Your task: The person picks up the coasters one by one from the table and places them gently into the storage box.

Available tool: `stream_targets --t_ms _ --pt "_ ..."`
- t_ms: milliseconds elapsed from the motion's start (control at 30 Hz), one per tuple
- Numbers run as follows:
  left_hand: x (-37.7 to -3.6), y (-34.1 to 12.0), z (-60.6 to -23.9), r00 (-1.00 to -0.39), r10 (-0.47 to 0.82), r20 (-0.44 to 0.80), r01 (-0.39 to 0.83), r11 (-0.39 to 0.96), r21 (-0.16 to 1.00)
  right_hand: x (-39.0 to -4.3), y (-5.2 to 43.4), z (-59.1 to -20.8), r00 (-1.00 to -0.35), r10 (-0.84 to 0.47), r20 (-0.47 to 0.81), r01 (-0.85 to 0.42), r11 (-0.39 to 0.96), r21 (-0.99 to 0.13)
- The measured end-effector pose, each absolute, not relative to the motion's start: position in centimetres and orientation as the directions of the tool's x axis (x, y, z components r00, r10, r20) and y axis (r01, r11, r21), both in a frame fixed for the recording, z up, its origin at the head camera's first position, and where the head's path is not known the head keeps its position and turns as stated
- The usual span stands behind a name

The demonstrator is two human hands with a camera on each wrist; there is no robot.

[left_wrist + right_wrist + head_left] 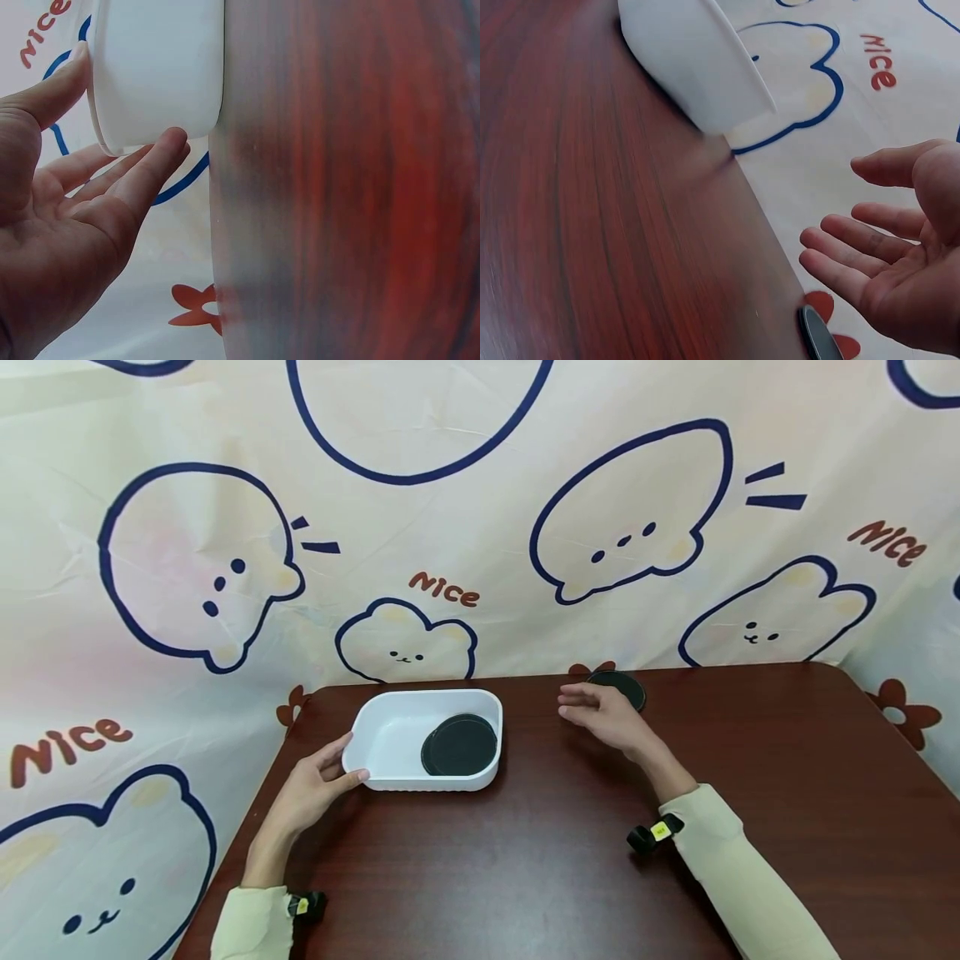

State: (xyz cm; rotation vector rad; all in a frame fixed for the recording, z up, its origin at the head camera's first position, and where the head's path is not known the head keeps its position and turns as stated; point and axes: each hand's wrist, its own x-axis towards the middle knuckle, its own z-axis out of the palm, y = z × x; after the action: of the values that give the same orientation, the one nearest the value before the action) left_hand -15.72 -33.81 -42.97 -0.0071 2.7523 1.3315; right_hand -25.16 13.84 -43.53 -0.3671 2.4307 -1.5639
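A white plastic basin stands at the far left of the brown table, with a stack of dark round discs inside its right half. My left hand holds the basin's near left corner. Its thumb lies at the rim, and the other fingers rest against the end wall, as the left wrist view shows. To the right of the basin, my right hand hovers above the table, fingers extended and nothing held. Just behind it, another dark round disc lies at the back edge, partly covered by the hand.
A brown wooden table spreads out below both hands. Behind it rises a cloth backdrop printed with cartoon animals, which continues along the left and right sides. Black wrist cameras are strapped at both sleeves.
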Motion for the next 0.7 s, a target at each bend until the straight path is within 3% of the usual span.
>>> stream_targets --t_ms 700 --pt "-15.7 -33.9 -43.0 -0.997 0.039 -0.070 -0.031 0.619 0.785 -25.4 19.4 -44.2 -0.951 -0.291 -0.105 -0.012 0.373 -0.928"
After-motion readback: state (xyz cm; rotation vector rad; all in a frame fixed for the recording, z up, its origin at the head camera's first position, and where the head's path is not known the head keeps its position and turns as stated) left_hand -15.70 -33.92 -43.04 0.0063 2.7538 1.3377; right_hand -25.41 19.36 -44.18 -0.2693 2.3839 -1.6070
